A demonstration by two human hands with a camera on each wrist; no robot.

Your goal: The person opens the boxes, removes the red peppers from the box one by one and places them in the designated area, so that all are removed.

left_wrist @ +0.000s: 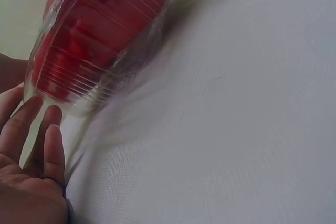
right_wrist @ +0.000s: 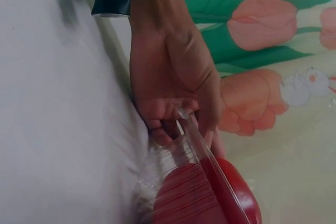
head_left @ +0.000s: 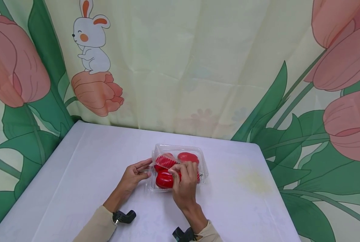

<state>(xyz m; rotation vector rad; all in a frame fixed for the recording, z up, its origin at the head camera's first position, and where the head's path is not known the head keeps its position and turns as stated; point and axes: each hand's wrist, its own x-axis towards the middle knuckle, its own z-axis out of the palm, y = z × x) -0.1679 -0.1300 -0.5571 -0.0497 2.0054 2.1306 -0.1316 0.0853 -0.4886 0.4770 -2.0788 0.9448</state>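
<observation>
Glossy red, rounded fruits (head_left: 188, 157), like tomatoes, lie in a clear plastic container (head_left: 180, 148) on the table. Another smooth red one (head_left: 164, 179) is at the near left. Fine pale lines cross the red at the far left. My left hand (head_left: 134, 174) rests its fingertips on the container's left side; the left wrist view also shows these fingers (left_wrist: 21, 132) touching the ribbed wall. My right hand (head_left: 184, 185) is over the container, its fingers bent and its thumb close to the index finger. What lies between those fingertips is hidden. The right wrist view shows my left hand (right_wrist: 170, 82) beside the container.
A white cloth covers the table (head_left: 240, 201). Behind it hangs a pale curtain (head_left: 180, 84) printed with tulips and a rabbit. Dark camera mounts (head_left: 123, 217) sit on the wrists, near the table surface.
</observation>
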